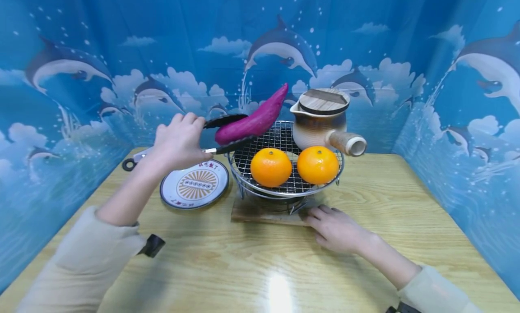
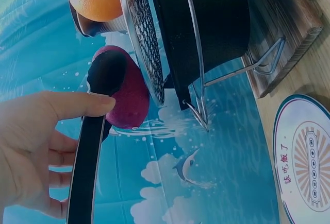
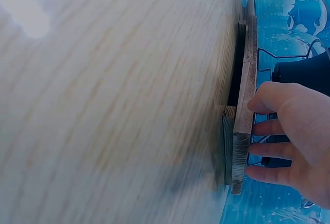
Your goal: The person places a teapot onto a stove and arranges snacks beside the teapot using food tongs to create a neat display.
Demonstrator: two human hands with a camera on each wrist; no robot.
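In the head view my left hand [image 1: 180, 141] grips black-tipped tongs [image 1: 235, 146], with the thumb pressed along one arm in the left wrist view. Pinched between the tong tips is a purple sweet potato [image 1: 256, 121], held tilted with its pointed end up, beside and above the left part of the round wire grill rack [image 1: 280, 136]. Two oranges [image 1: 271, 167] sit at the front of the rack. My right hand [image 1: 337, 229] rests its fingertips at the front right edge of the wooden board [image 1: 264, 216] beneath the stove; the right wrist view shows the fingers fairly straight against the board [image 3: 242, 131].
A clay teapot [image 1: 318, 130] with a wooden lid stands at the rack's back right, its handle jutting forward. A patterned white plate [image 1: 195, 183] lies left of the black stove [image 2: 216, 28]. Dolphin-print curtains [image 1: 162, 24] enclose the wooden table [image 1: 219, 268].
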